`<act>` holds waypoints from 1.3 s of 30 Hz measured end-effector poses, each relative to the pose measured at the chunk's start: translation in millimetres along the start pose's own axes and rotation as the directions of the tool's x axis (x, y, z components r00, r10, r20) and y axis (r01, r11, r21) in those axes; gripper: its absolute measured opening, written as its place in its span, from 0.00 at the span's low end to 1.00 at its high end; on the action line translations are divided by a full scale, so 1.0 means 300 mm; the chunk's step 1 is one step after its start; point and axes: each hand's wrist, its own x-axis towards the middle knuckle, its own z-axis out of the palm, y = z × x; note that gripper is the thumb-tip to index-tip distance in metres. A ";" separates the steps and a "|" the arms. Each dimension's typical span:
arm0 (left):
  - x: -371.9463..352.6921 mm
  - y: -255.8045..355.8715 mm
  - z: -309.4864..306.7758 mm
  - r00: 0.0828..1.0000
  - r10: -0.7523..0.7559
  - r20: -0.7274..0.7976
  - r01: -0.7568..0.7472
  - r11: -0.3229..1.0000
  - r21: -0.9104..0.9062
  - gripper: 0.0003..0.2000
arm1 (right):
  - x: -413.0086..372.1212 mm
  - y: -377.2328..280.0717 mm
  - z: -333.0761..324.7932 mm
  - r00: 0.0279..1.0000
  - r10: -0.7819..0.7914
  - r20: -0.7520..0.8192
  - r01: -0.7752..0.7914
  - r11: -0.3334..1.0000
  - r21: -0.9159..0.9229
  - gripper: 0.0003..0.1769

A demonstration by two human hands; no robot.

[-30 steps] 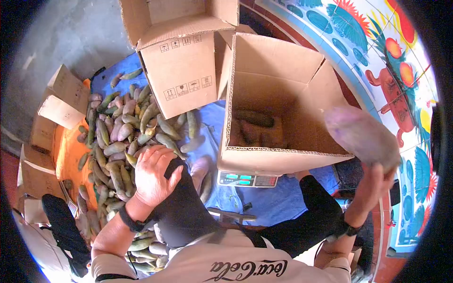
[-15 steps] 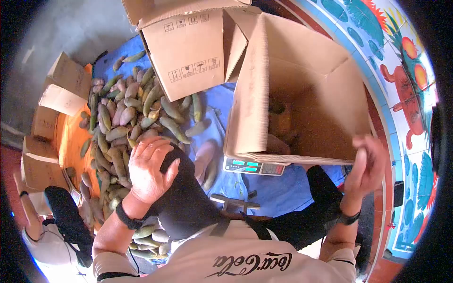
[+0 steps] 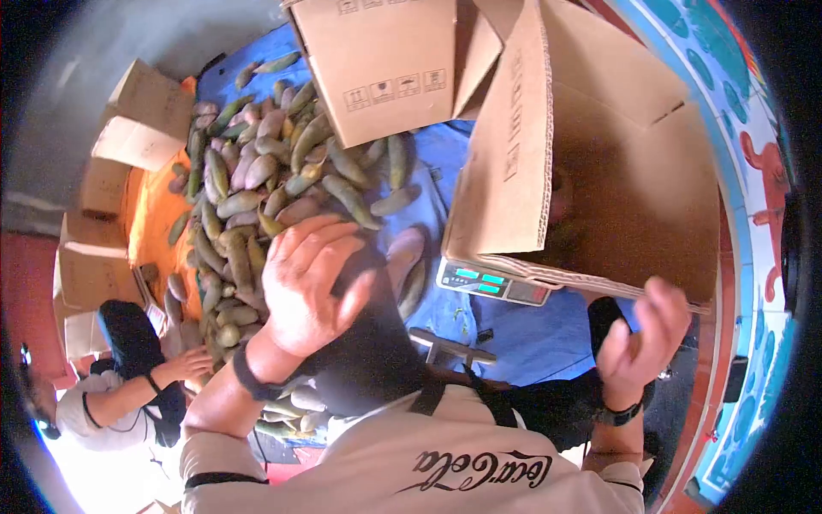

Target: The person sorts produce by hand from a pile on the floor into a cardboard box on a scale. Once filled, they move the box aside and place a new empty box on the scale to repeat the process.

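My left hand [image 3: 312, 287] lies over my dark-clad knee with its fingers spread, holding nothing. Beyond it spreads a heap of long green and purplish vegetables [image 3: 257, 163]. On the right, my right hand [image 3: 642, 343] is lifted beside the near edge of an open cardboard box [image 3: 634, 197], its fingers apart and nothing in them. This box sits on a digital scale [image 3: 492, 281] with lit displays. Its inside is mostly in shadow, so the contents barely show.
Another cardboard box [image 3: 385, 68] stands behind the heap, and smaller boxes [image 3: 141, 116] line the left side. A co-worker's hand [image 3: 190, 364] reaches toward the vegetables at lower left. Blue sheeting [image 3: 531, 343] covers the floor. A painted tile wall [image 3: 749, 360] curves along the right.
The view has shifted, moving the boxes and heap rightward and upward. My right hand has come down and inward at the box edge. The co-worker's arm now stretches toward the heap.
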 end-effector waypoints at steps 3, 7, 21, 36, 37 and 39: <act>0.004 0.003 0.008 1.000 0.007 -0.026 -0.007 1.000 -0.003 0.11 | 0.031 0.035 0.048 0.990 0.057 0.128 -0.038 0.989 -0.146 0.19; 0.000 0.002 0.013 0.999 -0.010 -0.045 0.008 0.999 -0.050 0.10 | 0.026 0.029 0.075 0.995 0.054 0.080 -0.039 0.983 -0.179 0.21; -0.425 -0.425 0.142 0.881 -0.462 -0.100 0.467 0.884 0.033 0.08 | 0.004 0.017 0.072 0.993 0.105 0.061 -0.091 0.975 -0.203 0.21; -1.238 -0.489 0.358 0.190 -0.752 0.631 0.327 0.654 0.682 0.23 | -0.014 0.004 0.069 0.991 0.122 0.058 -0.106 0.969 -0.225 0.22; -1.236 -0.476 0.349 0.223 -0.726 0.651 0.275 0.687 0.673 0.23 | -0.012 0.004 0.069 0.991 0.118 0.060 -0.101 0.968 -0.228 0.22; -1.281 -0.475 0.357 0.375 -0.666 0.645 0.133 0.727 0.673 0.20 | -0.013 0.000 0.067 0.992 0.117 0.047 -0.104 0.969 -0.225 0.22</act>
